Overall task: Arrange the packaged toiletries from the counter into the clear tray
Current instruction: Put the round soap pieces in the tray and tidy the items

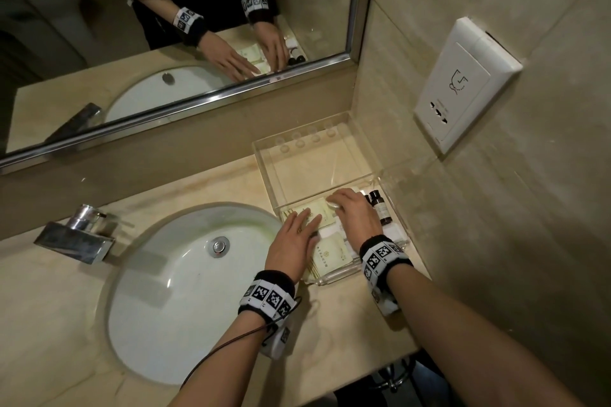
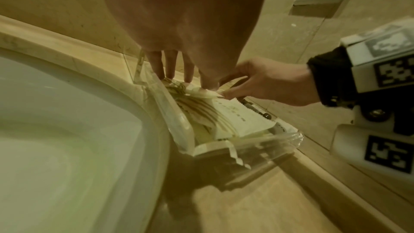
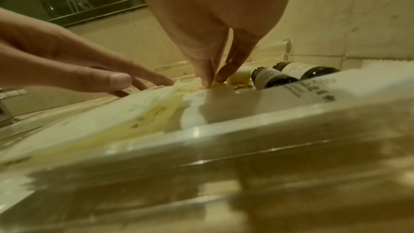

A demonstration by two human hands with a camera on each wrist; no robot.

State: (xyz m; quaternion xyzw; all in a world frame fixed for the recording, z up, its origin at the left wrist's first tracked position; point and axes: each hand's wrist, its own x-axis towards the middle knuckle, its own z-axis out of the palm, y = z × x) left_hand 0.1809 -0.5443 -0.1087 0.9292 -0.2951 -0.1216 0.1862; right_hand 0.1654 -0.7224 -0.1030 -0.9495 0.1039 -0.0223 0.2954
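Note:
A clear tray [image 1: 264, 155] stands on the counter in the corner by the right wall. Several pale green packets [image 1: 330, 254] lie stacked in its near part, next to two dark bottles [image 1: 380, 208] and a white tube [image 1: 395, 230]. My left hand [image 1: 305, 220] lies flat on the left packets with straight fingers [image 2: 170, 70] pressing down. My right hand [image 1: 335, 203] curls over the middle of the tray, thumb and forefinger pinching a pale packet [image 3: 195, 86] at its top edge. The tray's far part holds nothing. The packets [image 2: 235, 118] overlap like a fan.
A white oval sink [image 1: 185, 291] sits directly left of the tray, with a chrome faucet [image 1: 79, 235] at its far left. A mirror [image 1: 165, 43] runs along the back wall. A white wall socket [image 1: 463, 86] hangs above the tray. The counter's front edge is near my forearms.

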